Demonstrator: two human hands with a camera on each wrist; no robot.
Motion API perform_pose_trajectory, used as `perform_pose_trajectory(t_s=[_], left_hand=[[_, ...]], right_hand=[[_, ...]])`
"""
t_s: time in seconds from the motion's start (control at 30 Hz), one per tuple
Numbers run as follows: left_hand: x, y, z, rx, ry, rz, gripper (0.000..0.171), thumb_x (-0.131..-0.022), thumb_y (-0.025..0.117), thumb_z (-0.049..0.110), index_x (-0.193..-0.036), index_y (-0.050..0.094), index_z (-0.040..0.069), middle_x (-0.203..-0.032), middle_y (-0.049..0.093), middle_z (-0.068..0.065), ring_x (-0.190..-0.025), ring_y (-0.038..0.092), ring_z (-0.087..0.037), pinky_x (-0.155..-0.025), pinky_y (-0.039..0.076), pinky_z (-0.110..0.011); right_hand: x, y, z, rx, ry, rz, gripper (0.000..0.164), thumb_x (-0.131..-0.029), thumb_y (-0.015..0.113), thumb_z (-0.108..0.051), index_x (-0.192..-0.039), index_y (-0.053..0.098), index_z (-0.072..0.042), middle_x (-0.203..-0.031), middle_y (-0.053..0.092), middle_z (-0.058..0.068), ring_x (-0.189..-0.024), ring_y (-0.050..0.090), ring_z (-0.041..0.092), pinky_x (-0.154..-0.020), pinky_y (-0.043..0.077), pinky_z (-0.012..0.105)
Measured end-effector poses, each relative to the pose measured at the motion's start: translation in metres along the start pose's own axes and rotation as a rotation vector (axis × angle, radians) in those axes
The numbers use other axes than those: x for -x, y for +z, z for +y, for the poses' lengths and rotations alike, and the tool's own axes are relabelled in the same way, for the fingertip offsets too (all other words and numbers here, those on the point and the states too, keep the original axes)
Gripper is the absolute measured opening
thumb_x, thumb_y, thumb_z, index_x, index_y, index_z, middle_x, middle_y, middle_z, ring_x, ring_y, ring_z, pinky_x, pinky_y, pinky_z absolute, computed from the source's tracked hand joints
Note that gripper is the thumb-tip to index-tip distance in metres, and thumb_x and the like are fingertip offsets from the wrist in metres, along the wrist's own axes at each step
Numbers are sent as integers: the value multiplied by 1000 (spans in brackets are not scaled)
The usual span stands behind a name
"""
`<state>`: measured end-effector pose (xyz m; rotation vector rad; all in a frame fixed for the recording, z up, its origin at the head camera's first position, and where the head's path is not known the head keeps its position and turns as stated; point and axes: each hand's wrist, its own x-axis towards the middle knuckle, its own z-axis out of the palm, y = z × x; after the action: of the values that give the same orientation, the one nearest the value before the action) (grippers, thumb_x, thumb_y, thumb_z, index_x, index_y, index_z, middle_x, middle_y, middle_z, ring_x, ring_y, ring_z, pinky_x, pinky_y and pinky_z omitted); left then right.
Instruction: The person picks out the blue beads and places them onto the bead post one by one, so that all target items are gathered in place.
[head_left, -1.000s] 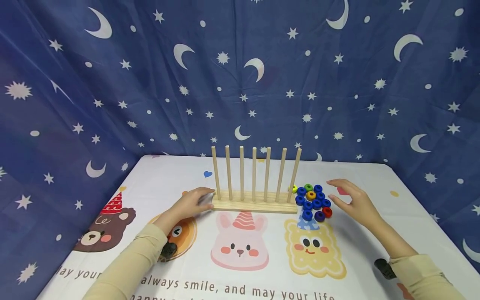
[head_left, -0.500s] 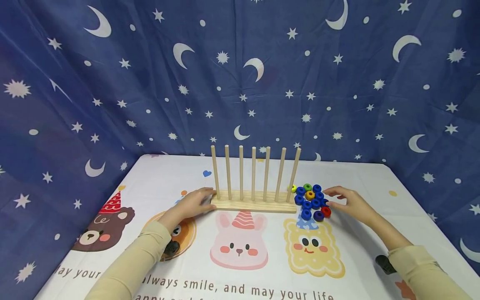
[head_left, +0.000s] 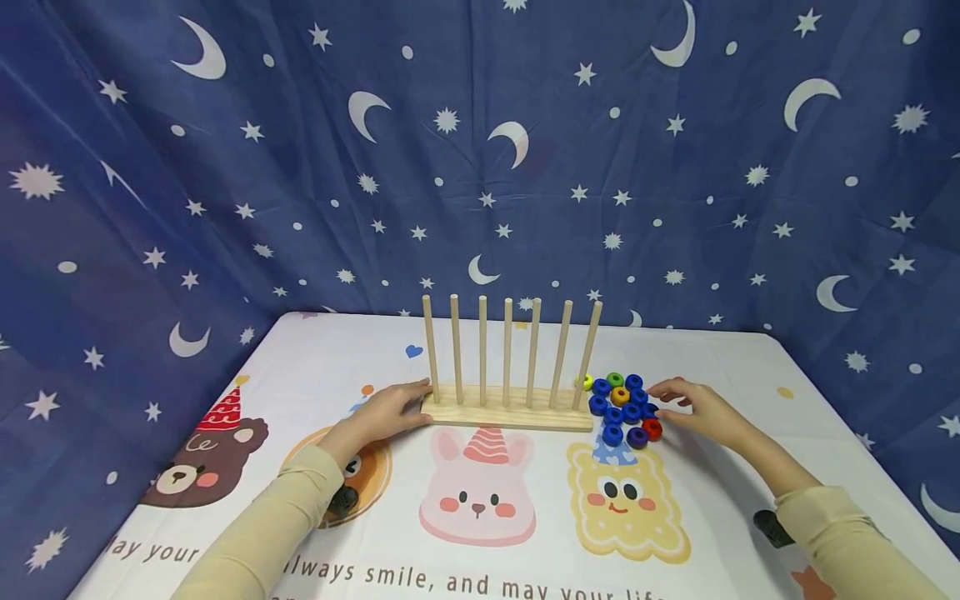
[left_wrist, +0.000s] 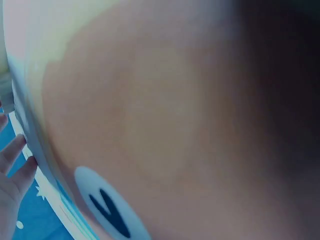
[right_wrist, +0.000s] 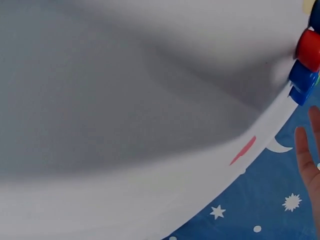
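Note:
A wooden peg rack (head_left: 510,412) with several upright bare pegs stands mid-table in the head view. My left hand (head_left: 386,414) holds the left end of its base, thumb in front and fingers behind. In the left wrist view, fingertips (left_wrist: 31,162) of this hand show at the left edge. To the right of the rack lies a cluster of beads (head_left: 612,434), mostly blue, with red, purple, orange, green and yellow ones. My right hand (head_left: 701,410) is beside the cluster's right side, fingers slightly bent and apart from the thumb. Nothing shows between its fingers in the right wrist view.
A white tablecloth (head_left: 555,508) printed with cartoon faces and lettering covers the table. Behind and at the sides hangs a dark blue curtain (head_left: 420,167) with moons and stars. In the right wrist view, a red bead (right_wrist: 309,50) and blue ones sit at the right edge.
My right hand has moved left and slightly down to the beads. My left hand has shifted slightly right against the rack's end. The rack and beads look unmoved.

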<state>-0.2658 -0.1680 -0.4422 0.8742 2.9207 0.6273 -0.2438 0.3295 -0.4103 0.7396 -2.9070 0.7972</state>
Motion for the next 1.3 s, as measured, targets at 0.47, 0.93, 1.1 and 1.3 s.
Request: perform_pose_trajectory(t_s=[0.47, 0.93, 1.1, 1.3], left_hand=[[5, 2, 0, -68, -14, -42, 63, -91, 59, 35, -141, 41, 0, -146, 41, -18, -129, 44, -40, -104, 39, -53], [3, -1, 3, -44, -39, -42, 64, -89, 62, 33, -140, 42, 0, -143, 43, -21, -126, 45, -45, -101, 40, -55], [3, -1, 5, -30, -40, -59, 64, -89, 61, 33, -140, 42, 0, -145, 40, -20, -127, 43, -46, -102, 39, -55], [2, -1, 7, -42, -20, -43, 60, -88, 63, 31, -136, 47, -1, -142, 44, -19, -125, 46, -45, -102, 41, -52]], right_hand=[[-7, 8, 13, -32, 12, -105, 32, -84, 68, -6, -110, 60, 9, -107, 64, 25, -92, 64, 36, -79, 54, 50], [-9, 8, 17, -74, 6, -107, 24, -82, 67, -1, -103, 61, 9, -101, 65, 25, -91, 66, 38, -78, 56, 43], [-10, 10, 16, -43, 27, -132, 22, -79, 68, 2, -100, 61, 8, -98, 66, 23, -88, 67, 35, -76, 57, 41], [-11, 13, 13, 47, 84, -141, 24, -79, 70, -2, -101, 62, 5, -97, 67, 19, -88, 66, 34, -78, 56, 46]])
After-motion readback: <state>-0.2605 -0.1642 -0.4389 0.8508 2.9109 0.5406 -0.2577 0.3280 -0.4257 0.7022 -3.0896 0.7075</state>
